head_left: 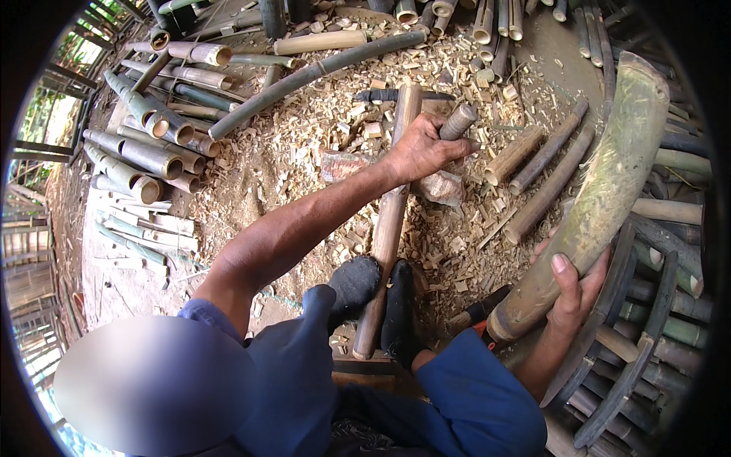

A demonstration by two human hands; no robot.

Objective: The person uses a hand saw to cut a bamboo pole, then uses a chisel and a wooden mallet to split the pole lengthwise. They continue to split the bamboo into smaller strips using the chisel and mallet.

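Observation:
My left hand (426,152) is closed around a short round wooden handle (460,122); what the handle joins is hidden. Under that wrist runs a long brown pole (386,236), its near end between my feet in dark socks (356,288). It crosses a rough reddish block (443,188). To the right, my right hand (575,293) grips a thick, greenish-yellow bamboo section (601,183) near its lower end, with the thumb on the near face. The bamboo is tilted, its upper end pointing away from me.
Pale wood chips (449,263) cover the ground. Three short bamboo lengths (544,156) lie beyond the block. Cut bamboo tubes (156,156) are piled at the left, and a long dark pole (320,80) lies across the far side. Dark curved bamboo pieces (636,365) crowd the right.

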